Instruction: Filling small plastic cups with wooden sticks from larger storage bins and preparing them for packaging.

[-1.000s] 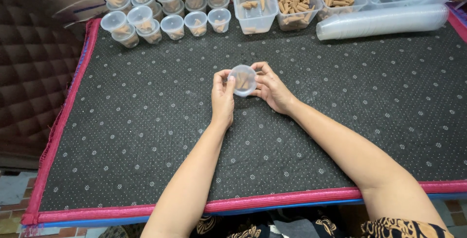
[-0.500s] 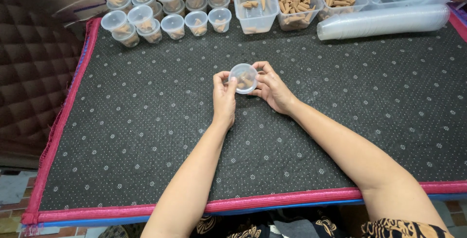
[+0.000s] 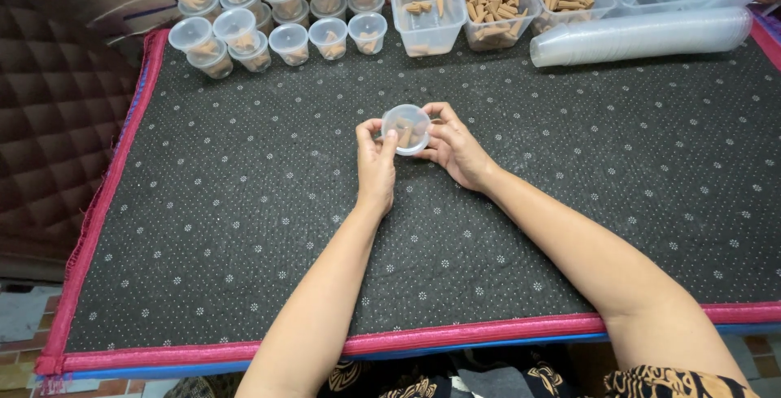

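Little has moved since earlier frame: small clear cup (image 3: 405, 128) stays mid-tabletop, toward far edge, lid on. Left hand (image 3: 376, 162) and right hand (image 3: 455, 150) both clamped on it. Risk: uneven thumb pressure, lid pops, brown cones spill onto dotted mat (image 3: 244, 227).

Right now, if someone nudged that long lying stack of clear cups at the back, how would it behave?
The stack of clear cups lies on its side on the dotted mat, so it would probably roll. It looks like thin plastic, likely light for its length. Being nested cups rather than one piece, it may bend or slide apart if lifted by one end.
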